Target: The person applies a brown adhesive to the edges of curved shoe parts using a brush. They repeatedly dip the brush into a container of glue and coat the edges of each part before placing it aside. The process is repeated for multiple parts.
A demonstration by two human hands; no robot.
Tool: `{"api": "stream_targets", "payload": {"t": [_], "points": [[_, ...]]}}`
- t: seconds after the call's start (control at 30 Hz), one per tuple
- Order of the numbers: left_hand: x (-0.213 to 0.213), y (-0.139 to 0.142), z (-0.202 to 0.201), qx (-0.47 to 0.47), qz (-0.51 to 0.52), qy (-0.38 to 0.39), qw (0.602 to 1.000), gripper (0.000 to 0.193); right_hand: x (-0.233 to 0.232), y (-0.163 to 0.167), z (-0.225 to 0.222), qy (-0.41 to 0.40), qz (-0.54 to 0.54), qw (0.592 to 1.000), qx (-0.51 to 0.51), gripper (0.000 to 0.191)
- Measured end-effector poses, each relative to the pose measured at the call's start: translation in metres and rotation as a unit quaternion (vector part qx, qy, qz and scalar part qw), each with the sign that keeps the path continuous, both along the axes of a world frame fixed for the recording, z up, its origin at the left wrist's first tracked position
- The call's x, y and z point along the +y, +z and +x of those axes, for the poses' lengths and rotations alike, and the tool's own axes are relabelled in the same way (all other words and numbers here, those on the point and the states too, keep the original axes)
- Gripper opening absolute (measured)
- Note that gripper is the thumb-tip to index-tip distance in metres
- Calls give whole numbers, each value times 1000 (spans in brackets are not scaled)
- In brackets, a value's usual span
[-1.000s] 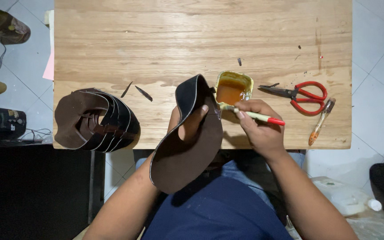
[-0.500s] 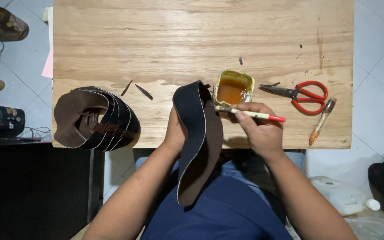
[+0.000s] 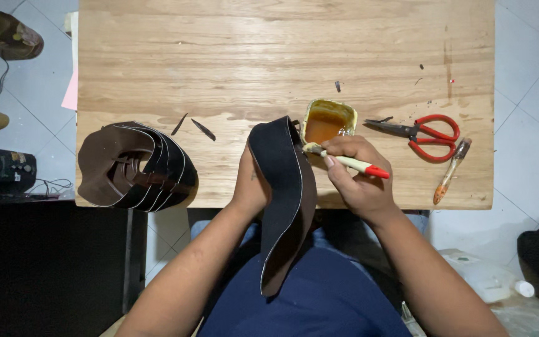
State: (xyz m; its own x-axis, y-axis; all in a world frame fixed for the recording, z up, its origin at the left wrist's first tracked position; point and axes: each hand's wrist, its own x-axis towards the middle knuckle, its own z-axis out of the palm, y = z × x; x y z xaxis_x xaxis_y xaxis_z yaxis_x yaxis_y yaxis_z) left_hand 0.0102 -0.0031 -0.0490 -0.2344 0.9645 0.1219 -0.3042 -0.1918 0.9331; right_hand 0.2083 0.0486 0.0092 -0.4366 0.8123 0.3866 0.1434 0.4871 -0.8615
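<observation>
At the far left of the wooden surface [image 3: 219, 56], a stack of brown leather pieces [image 3: 133, 165] lies curled at the near edge, well apart from both hands, with two dark slivers [image 3: 193, 126] just beyond it.

Next comes the left hand [image 3: 251, 184]. Its fingers are clenched on a long dark leather strip [image 3: 285, 193], gripping it from behind near the upper end; most of them are hidden by the strip. The strip stands on edge, its long axis running from the surface's near edge back toward the person's lap, where the lower end hangs free over the blue shirt. Its black face turns left and its brown face shows along the right edge.

Just right of the strip's top sits the right hand [image 3: 357, 178], fingers grasping a brush [image 3: 344, 160] with a cream handle and red end. The handle lies nearly level, red end pointing right, bristle tip pointing left and touching or nearly touching the strip's upper right edge. The right hand is therefore the nearer one to the glue tin [image 3: 327, 120], which stands just beyond the brush tip, open and filled with amber adhesive.

Farther right, red scissors [image 3: 422, 134] lie with blades pointing left toward the tin, and a second brush [image 3: 450, 171] lies slanted near the corner.
</observation>
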Motion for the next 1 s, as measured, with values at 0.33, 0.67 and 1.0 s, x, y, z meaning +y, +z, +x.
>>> {"api": "stream_targets", "payload": {"t": [0.33,0.67,1.0], "points": [[-1,7,0,70,0,11,997,40,2,-5,3,3,-59,998,-20,13],[-34,51,9,-67,-228,-3,971,40,-3,-12,13,38,-129,989,69,11],[-45,33,2,-159,-244,-71,954,32,-8,3,13,72,-93,993,4,7]]}}
